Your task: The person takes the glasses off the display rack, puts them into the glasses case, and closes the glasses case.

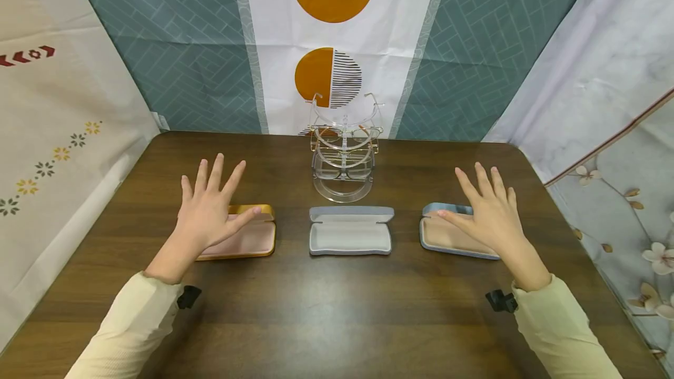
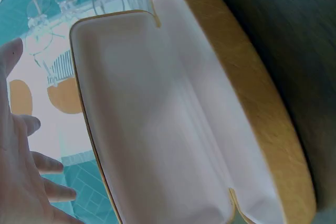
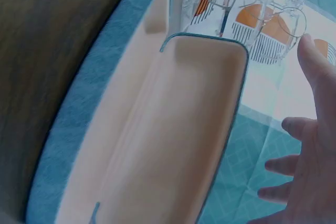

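My left hand [image 1: 206,212], fingers spread, hovers over the left part of a yellow glasses case [image 1: 251,237], whose lid stands raised and whose lining is pale pink. On the other side, my right hand [image 1: 491,215] is spread in the same way above a blue glasses case [image 1: 447,235] with a beige lining. Between them lies a grey glasses case [image 1: 350,235], also with its lid up. All three cases hold nothing. In the wrist views the yellow case [image 2: 142,114] and the blue case [image 3: 173,119] appear close, with the fingers apart from them.
Behind the grey case stands a clear display stand [image 1: 343,192] bearing several pairs of glasses [image 1: 344,133] in tiers. The brown wooden table [image 1: 337,314] ends at a patterned cloth backdrop [image 1: 184,45]. Light cloths [image 1: 63,133] hang at both sides.
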A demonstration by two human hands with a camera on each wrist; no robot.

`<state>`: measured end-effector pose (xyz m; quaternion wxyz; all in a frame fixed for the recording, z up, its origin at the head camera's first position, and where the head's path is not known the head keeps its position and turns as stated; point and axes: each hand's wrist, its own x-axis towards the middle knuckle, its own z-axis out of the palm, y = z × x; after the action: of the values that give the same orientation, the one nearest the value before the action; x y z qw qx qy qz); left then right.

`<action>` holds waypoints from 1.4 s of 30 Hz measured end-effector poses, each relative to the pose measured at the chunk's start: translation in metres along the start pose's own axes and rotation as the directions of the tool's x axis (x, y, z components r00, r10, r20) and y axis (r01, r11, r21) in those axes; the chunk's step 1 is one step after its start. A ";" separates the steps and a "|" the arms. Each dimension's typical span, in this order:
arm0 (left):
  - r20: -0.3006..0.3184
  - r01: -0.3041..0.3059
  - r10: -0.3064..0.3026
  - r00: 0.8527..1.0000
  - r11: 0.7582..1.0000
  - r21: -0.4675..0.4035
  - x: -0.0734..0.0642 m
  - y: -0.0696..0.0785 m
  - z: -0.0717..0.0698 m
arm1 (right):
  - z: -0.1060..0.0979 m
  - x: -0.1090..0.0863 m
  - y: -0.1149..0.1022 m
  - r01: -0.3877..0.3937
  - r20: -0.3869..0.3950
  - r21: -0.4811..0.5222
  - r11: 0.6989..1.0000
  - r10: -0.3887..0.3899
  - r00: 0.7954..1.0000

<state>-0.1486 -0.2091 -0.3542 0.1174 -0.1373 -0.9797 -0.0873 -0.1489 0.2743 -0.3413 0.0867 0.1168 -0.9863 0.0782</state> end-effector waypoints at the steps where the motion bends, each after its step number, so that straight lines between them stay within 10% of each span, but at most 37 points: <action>1: -0.001 -0.001 0.001 1.000 1.000 -0.009 0.001 0.001 0.000 | 0.000 0.001 -0.001 0.007 -0.002 0.003 1.000 -0.007 1.000; 9: 0.014 -0.019 0.021 1.000 0.991 -0.134 0.019 0.013 0.001 | -0.001 0.019 -0.007 0.036 0.019 0.069 0.997 -0.037 0.999; 21: -0.176 -0.121 0.073 0.982 0.952 -0.283 0.042 0.031 0.008 | -0.002 0.048 -0.016 0.048 -0.028 0.212 0.976 -0.043 0.999; 31: -0.186 -0.082 0.002 0.983 0.903 -0.423 0.056 0.038 0.008 | -0.002 0.062 -0.022 0.051 -0.093 0.344 0.937 -0.020 0.995; 42: -0.242 -0.083 -0.093 0.966 0.773 -0.628 0.079 0.045 0.010 | 0.004 0.081 -0.031 0.011 -0.108 0.533 0.846 0.055 0.993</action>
<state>-0.2117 -0.1447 -0.3377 0.1913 -0.1536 -0.8691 -0.4294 -0.2196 0.2260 -0.3253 0.1086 0.1201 -0.9203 0.3561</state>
